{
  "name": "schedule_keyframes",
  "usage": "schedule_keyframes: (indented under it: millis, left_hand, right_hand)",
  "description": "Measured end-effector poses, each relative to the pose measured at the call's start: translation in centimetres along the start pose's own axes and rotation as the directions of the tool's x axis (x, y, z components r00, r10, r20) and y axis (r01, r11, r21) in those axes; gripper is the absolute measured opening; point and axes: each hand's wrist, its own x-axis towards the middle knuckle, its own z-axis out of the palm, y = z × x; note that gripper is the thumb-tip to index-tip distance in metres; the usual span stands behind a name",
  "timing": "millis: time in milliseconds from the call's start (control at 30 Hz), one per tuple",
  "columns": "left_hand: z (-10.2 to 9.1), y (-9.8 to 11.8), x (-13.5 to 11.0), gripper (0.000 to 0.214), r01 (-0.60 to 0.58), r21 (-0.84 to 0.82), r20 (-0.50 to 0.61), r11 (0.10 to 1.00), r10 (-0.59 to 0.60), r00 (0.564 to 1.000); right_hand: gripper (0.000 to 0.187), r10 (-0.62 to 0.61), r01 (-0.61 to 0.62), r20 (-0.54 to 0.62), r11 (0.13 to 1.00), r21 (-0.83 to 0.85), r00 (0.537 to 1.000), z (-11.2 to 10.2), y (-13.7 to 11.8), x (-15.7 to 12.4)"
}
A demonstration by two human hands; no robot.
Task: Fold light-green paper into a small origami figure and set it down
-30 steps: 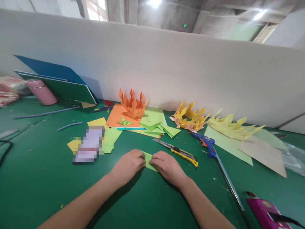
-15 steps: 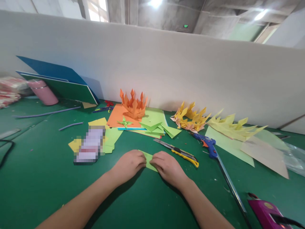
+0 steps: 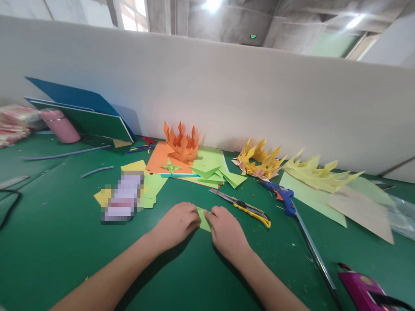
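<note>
A small piece of light green paper [image 3: 204,221] lies on the green tabletop between my hands, largely covered by them. My left hand [image 3: 179,222] is closed over its left end, fingertips bent down against it. On the right end presses my right hand [image 3: 228,231], its fingers together and pointing up the paper. Just beyond the right hand rests a yellow and black utility knife [image 3: 248,209] with its blade out. Behind the hands are folded green paper pieces [image 3: 212,173] and an orange paper crown [image 3: 183,147].
A blue glue gun [image 3: 285,198] with a long glue stick lies to the right, near yellow paper crowns [image 3: 259,160]. At left are a phone with a blurred screen [image 3: 123,196] and a pink bottle [image 3: 61,125]. A magenta device [image 3: 365,287] sits at the lower right.
My right hand has shifted slightly and turned, its fingers now pointing further up along the paper. The left hand stays nearly where it was.
</note>
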Motion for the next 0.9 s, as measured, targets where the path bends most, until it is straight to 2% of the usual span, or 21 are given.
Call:
schedule_keyframes:
  millis: [100, 200, 467, 600, 767, 900]
  left_hand:
    - [-0.1, 0.1, 0.0, 0.014, 0.020, 0.025, 0.060, 0.999, -0.021, 0.998]
    - [-0.1, 0.2, 0.0, 0.013, 0.036, 0.038, 0.077, 0.999, -0.039, 0.996]
    - [0.3, 0.5, 0.1, 0.013, 0.056, 0.122, 0.086, 0.991, -0.067, 0.994]
    - [0.3, 0.9, 0.2, 0.014, 0.133, 0.251, 0.114, 0.959, -0.166, 0.979]
    - [0.1, 1.0, 0.0, 0.036, 0.271, 0.396, 0.000, 0.878, -0.295, 0.955]
    - [0.3, 0.4, -0.5, 0.036, 0.326, 0.367, -0.086, 0.871, -0.317, 0.945]
  right_hand:
    - [0.028, 0.104, -0.104, 0.016, 0.995, -0.011, 0.994, -0.5, 0.6, -0.4]
    - [0.026, 0.158, -0.158, 0.000, 0.987, -0.013, 0.987, -0.6, 1.2, -0.7]
    - [0.021, 0.133, -0.135, -0.070, 0.990, -0.037, 0.989, 0.1, 0.9, -0.8]
    - [0.021, 0.122, -0.125, -0.103, 0.992, -0.027, 0.987, 0.4, 1.1, -0.8]
    - [0.021, 0.086, -0.088, -0.177, 0.996, -0.008, 0.980, 1.0, 1.5, -0.8]
    - [0.020, 0.058, -0.049, -0.277, 0.998, 0.039, 0.959, 1.2, 1.7, -0.7]
